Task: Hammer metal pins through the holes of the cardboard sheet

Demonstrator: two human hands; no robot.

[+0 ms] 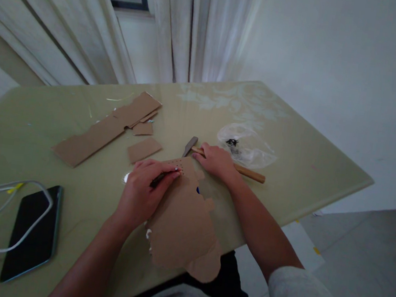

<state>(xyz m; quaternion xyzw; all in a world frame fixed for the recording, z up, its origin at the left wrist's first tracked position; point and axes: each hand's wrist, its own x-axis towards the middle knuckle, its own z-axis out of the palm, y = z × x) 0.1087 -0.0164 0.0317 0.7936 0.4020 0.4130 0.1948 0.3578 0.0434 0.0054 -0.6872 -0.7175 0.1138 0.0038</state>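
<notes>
A piece of brown cardboard [184, 228] with a scalloped edge lies in front of me, its near end hanging over the table edge. Small dark holes [179, 162] dot its far end in rows. My left hand [145, 188] rests there, pinching a slim dark stick-like thing [158, 179] whose kind I cannot make out. My right hand [216, 162] is closed around a hammer [250, 174] near its head; the wooden handle points to the right. The hammer's metal head [190, 145] lies just beyond the cardboard's far edge.
A clear plastic bag [255, 148] with small black pieces [232, 143] lies beyond my right hand. Cardboard scraps [98, 138] are spread at the left back. A dark tablet or phone [32, 231] and white cables [26, 238] sit at the left. Curtains [169, 29] hang behind the table.
</notes>
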